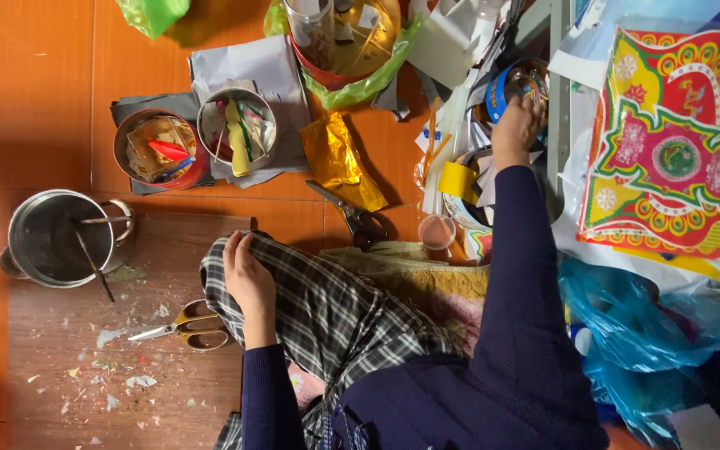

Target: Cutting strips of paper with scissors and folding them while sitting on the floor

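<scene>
Fingers [531, 107] half-hidden among paper scraps [460, 142]

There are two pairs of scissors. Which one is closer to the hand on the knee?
The yellow-handled scissors on the wooden board, right beside the left hand. The dark-handled scissors lie farther off, by the gold foil.

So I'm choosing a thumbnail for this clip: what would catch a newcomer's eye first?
The brightly patterned red, green and yellow paper piece at the right edge stands out most. Next comes the right hand reaching into the heap of paper and tape rolls at top centre, while the left hand rests on the checked-cloth knee. Yellow-handled scissors lie on the scrap-littered wooden board at lower left.
</scene>
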